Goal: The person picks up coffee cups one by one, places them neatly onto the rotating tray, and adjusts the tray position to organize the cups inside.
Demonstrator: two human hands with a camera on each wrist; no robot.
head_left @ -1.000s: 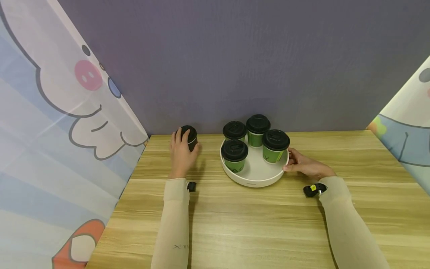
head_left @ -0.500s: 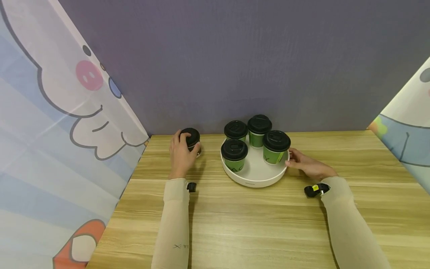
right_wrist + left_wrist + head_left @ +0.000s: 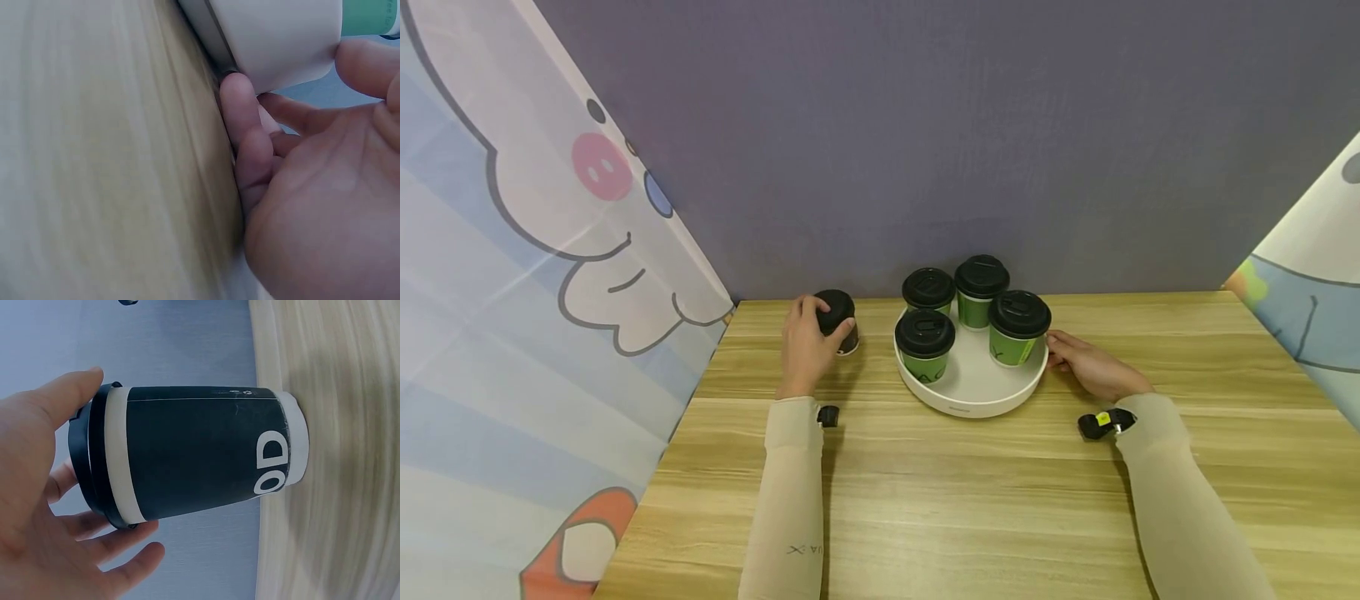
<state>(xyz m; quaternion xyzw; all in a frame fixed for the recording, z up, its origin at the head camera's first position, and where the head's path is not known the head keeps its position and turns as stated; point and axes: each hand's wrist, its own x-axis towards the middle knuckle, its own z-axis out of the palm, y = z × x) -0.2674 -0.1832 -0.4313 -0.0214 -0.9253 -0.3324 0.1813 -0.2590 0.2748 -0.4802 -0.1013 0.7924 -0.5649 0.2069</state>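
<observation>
With fingers and thumb round its black lid, my left hand grips a black paper coffee cup. The cup stands nearly upright, its white base close over the table, white letters near the bottom. To its right is a round white tray bearing several green paper cups with black lids, among them a front-left cup and a right-hand cup. My right hand holds the tray's right side. In the right wrist view its thumb is at the tray's rim and its curled fingers are at the lower edge.
The wood-grain table ends at a grey-purple wall close behind the cups and tray. A cartoon-printed curtain hangs along the left side, with another printed cloth on the right.
The black cup has moved right and a little nearer, toward the tray, in my left hand's grip. My right thumb has slipped from sight at the rim in the head view; the hand stays beside the tray.
</observation>
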